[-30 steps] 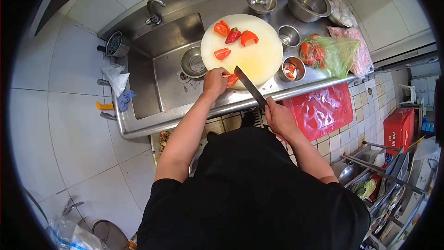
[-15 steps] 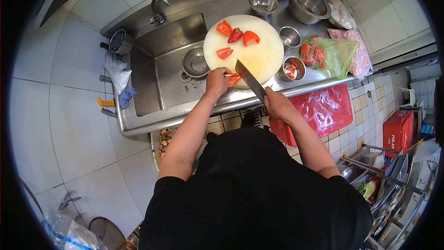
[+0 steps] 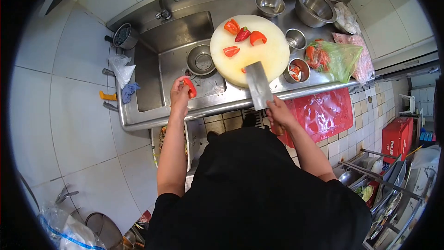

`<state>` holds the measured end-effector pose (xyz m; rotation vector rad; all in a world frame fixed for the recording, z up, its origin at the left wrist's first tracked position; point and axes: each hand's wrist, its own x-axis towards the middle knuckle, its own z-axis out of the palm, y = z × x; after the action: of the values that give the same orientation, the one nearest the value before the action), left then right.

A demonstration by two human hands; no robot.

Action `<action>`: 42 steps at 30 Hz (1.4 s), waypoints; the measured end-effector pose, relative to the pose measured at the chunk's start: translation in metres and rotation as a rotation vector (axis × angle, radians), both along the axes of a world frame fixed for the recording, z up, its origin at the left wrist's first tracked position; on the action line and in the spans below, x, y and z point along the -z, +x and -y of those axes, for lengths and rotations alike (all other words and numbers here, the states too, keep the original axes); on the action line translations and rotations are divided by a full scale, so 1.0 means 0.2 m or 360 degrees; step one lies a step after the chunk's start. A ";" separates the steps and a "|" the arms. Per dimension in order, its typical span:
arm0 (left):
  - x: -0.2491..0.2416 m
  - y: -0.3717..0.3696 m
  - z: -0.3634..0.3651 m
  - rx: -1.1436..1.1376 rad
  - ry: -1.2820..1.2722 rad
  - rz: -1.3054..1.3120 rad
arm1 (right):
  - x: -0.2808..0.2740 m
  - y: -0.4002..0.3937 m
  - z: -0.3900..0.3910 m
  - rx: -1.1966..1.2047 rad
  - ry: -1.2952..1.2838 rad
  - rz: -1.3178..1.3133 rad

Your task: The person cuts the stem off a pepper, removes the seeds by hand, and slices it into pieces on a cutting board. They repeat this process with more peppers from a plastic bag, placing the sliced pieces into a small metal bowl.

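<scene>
A piece of red bell pepper point(image 3: 190, 88) is pinched in my left hand point(image 3: 180, 96), held over the front part of the sink. My right hand point(image 3: 279, 114) grips the handle of a cleaver point(image 3: 259, 85), whose broad blade lies flat-side up over the near edge of the round white cutting board point(image 3: 273, 60). A tiny red scrap sits by the blade's tip. Farther back on the board are several pepper pieces: a cut piece point(image 3: 231, 51), a curved piece point(image 3: 258, 38), a dark red piece point(image 3: 242, 34) and another piece point(image 3: 231, 27).
A metal bowl point(image 3: 201, 59) stands in the sink point(image 3: 150, 83). Right of the board are a small cup point(image 3: 296, 39), a cup with pepper scraps point(image 3: 297, 70) and a green plastic bag point(image 3: 342, 58). A scrap bin point(image 3: 187, 150) and a red plastic cover point(image 3: 326, 113) are below.
My left hand has moved left off the board, carrying the pepper piece over the sink. The cleaver has shifted slightly right and turned to show its flat side.
</scene>
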<state>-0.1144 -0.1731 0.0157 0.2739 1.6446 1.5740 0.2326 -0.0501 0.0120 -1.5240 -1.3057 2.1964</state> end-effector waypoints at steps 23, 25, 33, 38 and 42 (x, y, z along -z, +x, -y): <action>0.16 0.61 -0.83 0.0915 -0.0733 -0.1223 | -0.32 0.11 -0.09 -0.0557 0.1603 0.0814; 0.17 0.62 -0.84 0.0891 -0.0786 -0.1245 | -0.30 0.13 -0.13 -0.0600 0.1556 0.0829; 0.15 0.63 -0.85 0.0879 -0.0931 -0.1000 | -0.23 0.21 -0.24 -0.0771 0.1566 0.0720; 0.16 0.64 -0.84 0.0842 -0.0877 -0.0957 | -0.23 0.22 -0.30 -0.0979 0.1474 0.0765; 0.20 0.63 -0.84 0.0833 -0.0832 -0.0941 | -0.25 0.20 -0.32 -0.1075 0.1396 0.0798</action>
<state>0.0109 -0.0058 -0.0236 0.8638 2.1316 0.6620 0.2733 0.0131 0.0616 -1.3678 -2.7532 1.0764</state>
